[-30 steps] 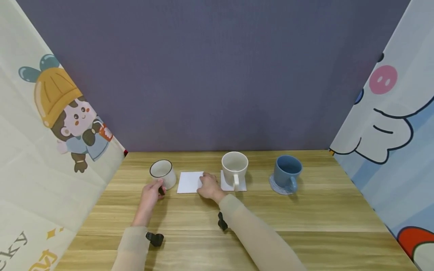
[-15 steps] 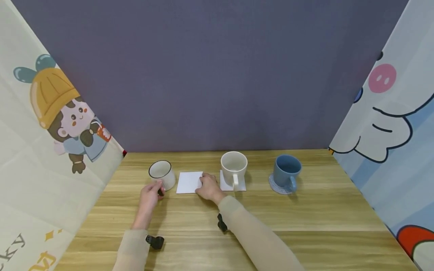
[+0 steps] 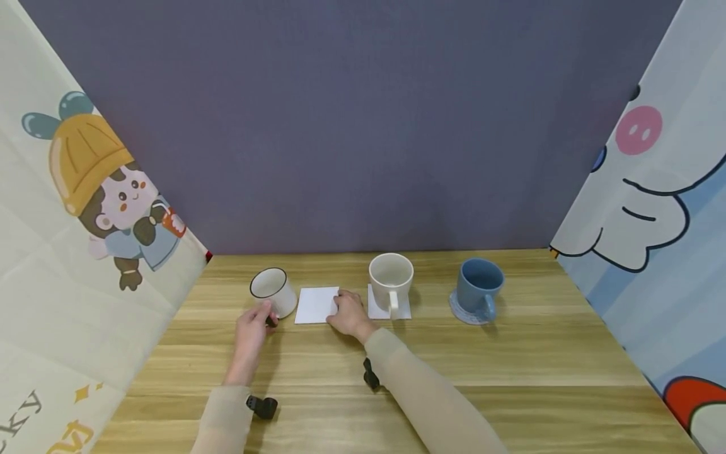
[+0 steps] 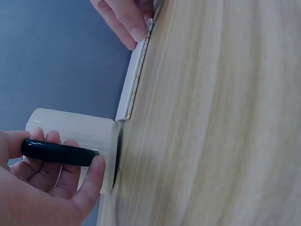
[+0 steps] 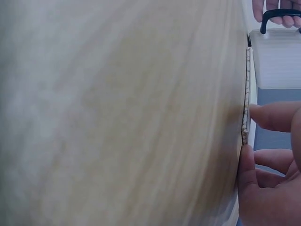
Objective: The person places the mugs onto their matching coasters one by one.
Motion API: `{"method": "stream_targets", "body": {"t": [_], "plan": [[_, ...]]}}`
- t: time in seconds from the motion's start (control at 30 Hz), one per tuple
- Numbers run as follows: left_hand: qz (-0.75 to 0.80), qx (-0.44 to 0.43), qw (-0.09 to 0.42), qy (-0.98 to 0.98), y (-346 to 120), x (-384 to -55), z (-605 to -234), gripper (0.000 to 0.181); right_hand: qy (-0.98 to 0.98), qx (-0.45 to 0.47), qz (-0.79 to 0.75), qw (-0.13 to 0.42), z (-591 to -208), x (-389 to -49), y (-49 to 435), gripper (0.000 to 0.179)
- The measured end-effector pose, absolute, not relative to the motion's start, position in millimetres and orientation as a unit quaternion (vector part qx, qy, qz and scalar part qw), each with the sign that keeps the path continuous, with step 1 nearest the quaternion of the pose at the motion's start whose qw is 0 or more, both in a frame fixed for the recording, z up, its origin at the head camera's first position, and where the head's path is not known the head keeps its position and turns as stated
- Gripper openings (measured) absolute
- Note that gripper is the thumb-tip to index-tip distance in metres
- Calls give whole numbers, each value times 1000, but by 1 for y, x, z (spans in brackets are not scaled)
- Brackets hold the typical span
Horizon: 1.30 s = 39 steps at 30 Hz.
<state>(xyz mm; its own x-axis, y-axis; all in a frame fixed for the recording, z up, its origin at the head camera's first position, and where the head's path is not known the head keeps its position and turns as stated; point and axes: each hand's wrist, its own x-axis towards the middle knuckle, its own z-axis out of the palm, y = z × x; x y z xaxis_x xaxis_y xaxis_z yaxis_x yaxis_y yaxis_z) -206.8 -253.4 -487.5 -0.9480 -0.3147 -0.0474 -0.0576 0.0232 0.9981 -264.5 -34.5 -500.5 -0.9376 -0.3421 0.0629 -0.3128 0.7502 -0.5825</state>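
Note:
At the left of the table, a white mug [image 3: 271, 291] with a dark rim leans slightly. My left hand [image 3: 253, 325] holds its black handle [image 4: 59, 153], fingers curled around it. A dark strip shows along the mug's base in the left wrist view. Just right of the mug lies a square white coaster [image 3: 315, 306], its edge layered and pale brown. My right hand [image 3: 348, 314] grips the coaster's right end, with the thumb [image 5: 270, 115] on its top and the other fingers down at its side.
A cream mug [image 3: 390, 280] stands on another white coaster [image 3: 405, 310], right beside my right hand. Farther right a blue mug [image 3: 479, 283] stands on a round pale coaster [image 3: 462, 313]. A grey panel [image 3: 363, 126] rises behind the wooden table [image 3: 317, 391].
The white mug has shifted slightly right toward the coaster and tilted a little, my left hand moving with it. My right hand and the coaster have stayed put.

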Motion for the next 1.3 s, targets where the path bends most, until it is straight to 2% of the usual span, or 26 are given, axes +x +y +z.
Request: {"method": "stream_targets", "body": {"t": [0.43,1.3], "plan": [[-660,127,111,-732,-247,-202,-483,44,933,-168,-318,28,-505,-267,-33,55],[-651,121,107,-742,-217,-202,-469,46,932,-160,-323,28,-506,-265,-35,55]]}}
